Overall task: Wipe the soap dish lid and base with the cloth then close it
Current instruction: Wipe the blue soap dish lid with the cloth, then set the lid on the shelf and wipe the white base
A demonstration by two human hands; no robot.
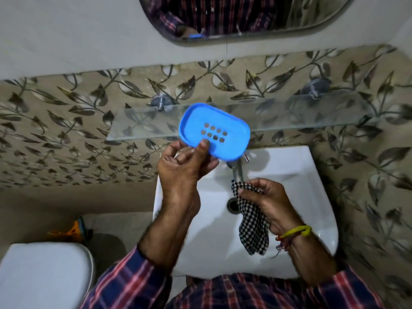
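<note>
My left hand [186,162] holds up a blue oval soap dish part [223,123] with several drain holes, thumb pressed on its near edge. It hangs in front of the glass shelf, tilted toward me. A black-and-white checked cloth [250,221] droops from my right hand [266,200], which is closed on it over the sink, below and right of the dish. Cloth and dish are apart. No second dish part shows.
A white sink [301,181] lies below, with a metal tap [238,171] and drain [232,205]. A glass shelf [301,114] runs along the leaf-patterned wall under a mirror [245,16]. A white toilet lid [44,270] sits at lower left.
</note>
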